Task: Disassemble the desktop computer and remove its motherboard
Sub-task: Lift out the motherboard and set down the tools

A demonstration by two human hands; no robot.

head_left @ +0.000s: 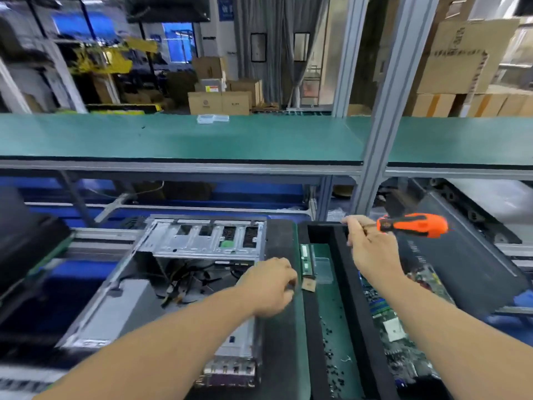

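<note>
Green matting covers the upper shelf [178, 137] across twelve o'clock. Below it, at seven to nine o'clock, the opened desktop case [161, 272] lies on its side on the bench, bare sheet steel, its drive cage toward the top and loose cables in a hollow where no board shows. At four to five o'clock a green motherboard [395, 327] lies flat beside a dark side panel [461, 264], well apart from the case; it looks to be already out, so the work is probably at the tidying stage. Between them a black foam tray [320, 307] holds a memory stick [306, 259] and small dark screws [331, 356]. The right hand [372, 249], at two o'clock, has its fingers curled round an orange screwdriver [415, 225]. The left hand [271, 287], at centre, hovers at the tray's edge with fingers curled, whether on something small I cannot tell. Next likely calls for parking the screwdriver
</note>
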